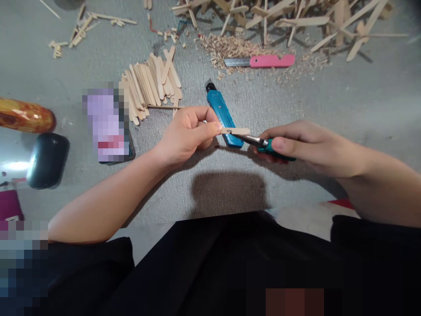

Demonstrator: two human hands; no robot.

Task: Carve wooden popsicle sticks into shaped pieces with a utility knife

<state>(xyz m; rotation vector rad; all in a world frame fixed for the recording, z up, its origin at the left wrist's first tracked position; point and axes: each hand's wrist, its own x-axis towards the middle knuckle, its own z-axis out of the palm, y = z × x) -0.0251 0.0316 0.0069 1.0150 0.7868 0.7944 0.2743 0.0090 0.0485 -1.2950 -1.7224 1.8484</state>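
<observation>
My left hand pinches one end of a short wooden craft stick between thumb and fingers, holding it level above the grey floor. My right hand is closed around the green handles of small pliers. The pliers' metal jaws meet the stick near its middle, from the right. Just behind the stick lies a blue utility knife on the floor.
A pile of flat wooden sticks lies behind my left hand. A pink utility knife rests by wood shavings, with glued stick pieces beyond. A phone, a dark rounded object and an orange bottle sit at left.
</observation>
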